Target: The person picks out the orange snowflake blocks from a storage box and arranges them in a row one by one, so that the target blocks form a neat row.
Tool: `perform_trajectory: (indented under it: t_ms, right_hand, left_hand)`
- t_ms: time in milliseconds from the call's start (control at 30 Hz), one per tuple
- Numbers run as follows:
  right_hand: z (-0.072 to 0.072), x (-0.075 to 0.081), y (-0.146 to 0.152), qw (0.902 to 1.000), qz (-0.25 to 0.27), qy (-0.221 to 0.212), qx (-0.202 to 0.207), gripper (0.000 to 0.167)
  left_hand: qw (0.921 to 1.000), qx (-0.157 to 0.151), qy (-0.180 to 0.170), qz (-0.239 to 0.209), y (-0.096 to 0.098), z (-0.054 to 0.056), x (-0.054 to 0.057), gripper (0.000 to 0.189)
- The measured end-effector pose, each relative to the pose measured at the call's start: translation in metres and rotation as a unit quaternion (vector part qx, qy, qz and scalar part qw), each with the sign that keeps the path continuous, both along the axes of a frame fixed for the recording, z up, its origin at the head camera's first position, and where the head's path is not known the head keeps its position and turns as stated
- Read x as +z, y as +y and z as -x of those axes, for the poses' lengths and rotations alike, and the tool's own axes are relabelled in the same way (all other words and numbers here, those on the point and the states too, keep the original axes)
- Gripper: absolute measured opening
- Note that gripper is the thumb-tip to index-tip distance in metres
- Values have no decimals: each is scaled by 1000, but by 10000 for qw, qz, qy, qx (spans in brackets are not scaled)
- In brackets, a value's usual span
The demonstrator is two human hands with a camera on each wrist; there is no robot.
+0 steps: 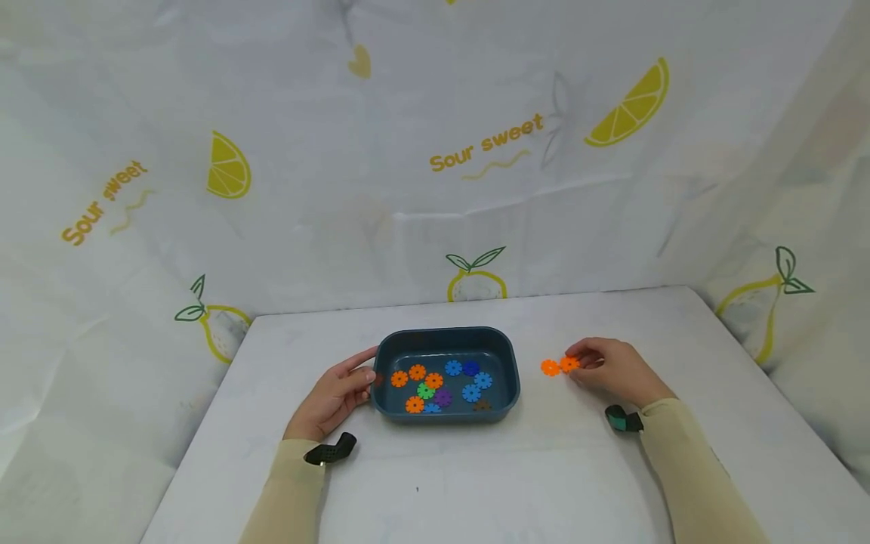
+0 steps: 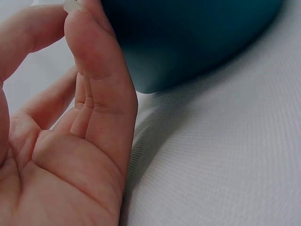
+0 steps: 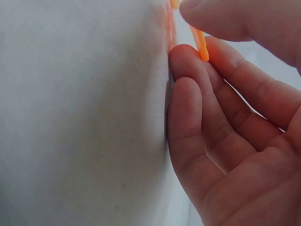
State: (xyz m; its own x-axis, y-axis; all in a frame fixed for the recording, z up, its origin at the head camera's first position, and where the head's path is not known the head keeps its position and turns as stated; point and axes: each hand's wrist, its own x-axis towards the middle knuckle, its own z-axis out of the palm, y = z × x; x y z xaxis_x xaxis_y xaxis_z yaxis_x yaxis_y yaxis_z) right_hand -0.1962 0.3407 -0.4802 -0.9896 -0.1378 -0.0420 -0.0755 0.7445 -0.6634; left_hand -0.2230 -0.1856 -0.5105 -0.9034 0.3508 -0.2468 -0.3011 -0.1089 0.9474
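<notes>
My left hand (image 1: 333,397) touches the left end of a dark blue tray (image 1: 445,417), its thumb against the outer wall and its index finger reaching to the far left corner. In the left wrist view the tray's wall (image 2: 188,42) rises beside the thumb. To the right of the tray, my right hand (image 1: 615,370) pinches an orange snowflake disc (image 1: 569,364) between thumb and fingers, low over the table. A second orange snowflake disc (image 1: 550,368) lies against its left side; whether they interlock I cannot tell. The right wrist view shows the held disc's edge (image 3: 202,44).
Inside the tray lie several loose snowflake discs: orange (image 1: 399,378), blue (image 1: 471,392), green (image 1: 425,391) and purple (image 1: 443,397). A white cloth covers the table (image 1: 435,483). Behind it hangs a white curtain (image 1: 340,227) with lemon prints.
</notes>
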Motion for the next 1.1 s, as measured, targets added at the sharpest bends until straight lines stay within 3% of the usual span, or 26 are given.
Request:
perform_trajectory:
  t_ms: [267,1100]
  right_hand:
    - [0,0,0,10000,-35,7,27,29]
    - [0,2,-3,9999,-88,-57,-20,28]
  left_hand:
    - [9999,104,-93,-75,1,0,-2,61]
    - [9998,-73,-21,-168,0,0,2,65]
